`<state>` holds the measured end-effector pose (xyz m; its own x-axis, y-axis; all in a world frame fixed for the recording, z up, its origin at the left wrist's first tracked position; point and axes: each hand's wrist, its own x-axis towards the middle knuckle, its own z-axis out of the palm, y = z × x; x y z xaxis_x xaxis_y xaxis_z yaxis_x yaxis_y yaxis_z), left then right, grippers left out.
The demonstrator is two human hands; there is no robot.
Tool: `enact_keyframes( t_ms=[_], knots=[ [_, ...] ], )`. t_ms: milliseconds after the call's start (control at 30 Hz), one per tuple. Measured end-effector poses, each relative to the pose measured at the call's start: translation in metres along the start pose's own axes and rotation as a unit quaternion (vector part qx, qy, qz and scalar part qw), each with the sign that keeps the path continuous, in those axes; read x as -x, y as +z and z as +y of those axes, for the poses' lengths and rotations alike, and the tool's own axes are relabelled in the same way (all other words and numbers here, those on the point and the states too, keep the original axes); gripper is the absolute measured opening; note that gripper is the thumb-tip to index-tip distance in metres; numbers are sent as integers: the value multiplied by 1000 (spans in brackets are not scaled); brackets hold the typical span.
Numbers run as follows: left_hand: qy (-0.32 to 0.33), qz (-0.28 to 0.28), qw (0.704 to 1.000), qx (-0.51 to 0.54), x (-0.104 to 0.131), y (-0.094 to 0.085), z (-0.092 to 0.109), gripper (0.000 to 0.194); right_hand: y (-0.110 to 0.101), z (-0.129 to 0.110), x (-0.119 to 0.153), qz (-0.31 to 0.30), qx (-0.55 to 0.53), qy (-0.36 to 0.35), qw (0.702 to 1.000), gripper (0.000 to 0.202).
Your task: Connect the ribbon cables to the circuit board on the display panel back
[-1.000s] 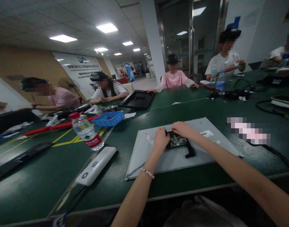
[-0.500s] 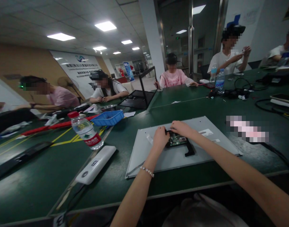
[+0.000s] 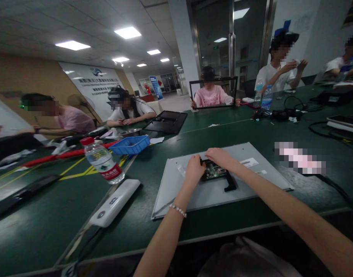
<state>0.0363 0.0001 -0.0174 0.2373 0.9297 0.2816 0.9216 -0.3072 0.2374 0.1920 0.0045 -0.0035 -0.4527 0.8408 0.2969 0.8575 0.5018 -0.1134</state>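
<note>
Two bare hands worked over a pale flat panel (image 3: 173, 190), which lay on the green bench (image 3: 130, 240). Left hand (image 3: 195, 168): fingers curled at the left edge of a black bracket (image 3: 230, 184), a bracelet (image 3: 178, 210) at the wrist. Right hand (image 3: 218, 157): fingers bent down at the bracket's far edge, close beside the left. Fingertips partly hidden; could not tell whether either hand gripped it. Bracket sat about mid-panel, a green circuit board (image 3: 214, 171) within it, its hooked arm reaching toward the near side.

Left of panel: white oblong device (image 3: 116, 204) with a cable, capped water bottle (image 3: 104, 161) just beyond it, blue tray (image 3: 130, 145) farther off. Long dark bar (image 3: 23, 194) at far left of bench. Far side: a person in pink (image 3: 211, 96) held a thin black frame (image 3: 215, 107) upright; dark shallow housing (image 3: 166, 122) lay flat to the left of it.
</note>
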Motion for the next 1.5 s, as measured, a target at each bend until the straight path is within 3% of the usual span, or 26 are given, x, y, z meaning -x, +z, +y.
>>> enact_keyframes(
  t_ms=[367, 767, 1000, 1200, 1333, 1500],
  knots=[
    [9, 3, 1000, 5, 0, 0, -1, 18, 8, 0, -6, -33, -46, -54, 997, 24],
    [2, 1, 1000, 21, 0, -2, -2, 22, 9, 3, -5, -12, -85, -18, 996, 25],
    [2, 1, 999, 32, -2, -9, -2, 22, -1, 14, 0, -1, -88, -6, 996, 27],
    [-6, 7, 1000, 6, 0, -14, -2, 22, -25, 36, 19, -14, -89, 39, 995, 26],
    [38, 50, 998, -10, 2, -18, 1, 22, -34, 62, 47, -34, -111, 78, 990, 27],
    [164, 58, 985, 10, 8, -23, 16, 25, -30, 90, 79, -84, -182, 137, 970, 30]
  ],
)
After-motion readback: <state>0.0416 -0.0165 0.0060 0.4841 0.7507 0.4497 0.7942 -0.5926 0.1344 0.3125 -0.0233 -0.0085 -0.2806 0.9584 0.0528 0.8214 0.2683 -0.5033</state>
